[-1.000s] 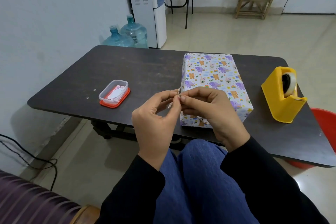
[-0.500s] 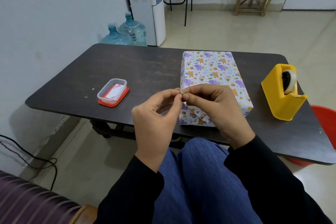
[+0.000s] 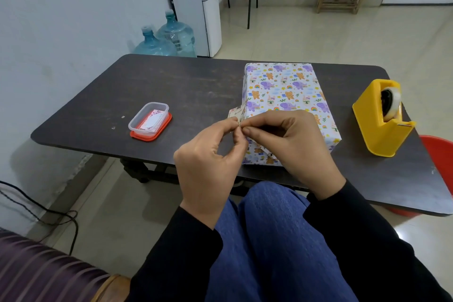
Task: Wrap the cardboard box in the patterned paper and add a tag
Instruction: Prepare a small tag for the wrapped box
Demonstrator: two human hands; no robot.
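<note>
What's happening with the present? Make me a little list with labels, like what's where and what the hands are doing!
box: wrapped box, covered in animal paper, lying on the table
tag: small tag, held up by the box's near left corner, not yet stuck on
left hand: left hand pinches the tag
right hand: right hand pinches the tag too
tape: yellow tape dispenser, right of the box, apart from it
tub: clear tub on an orange lid, left of the box, pink-and-white card inside
</note>
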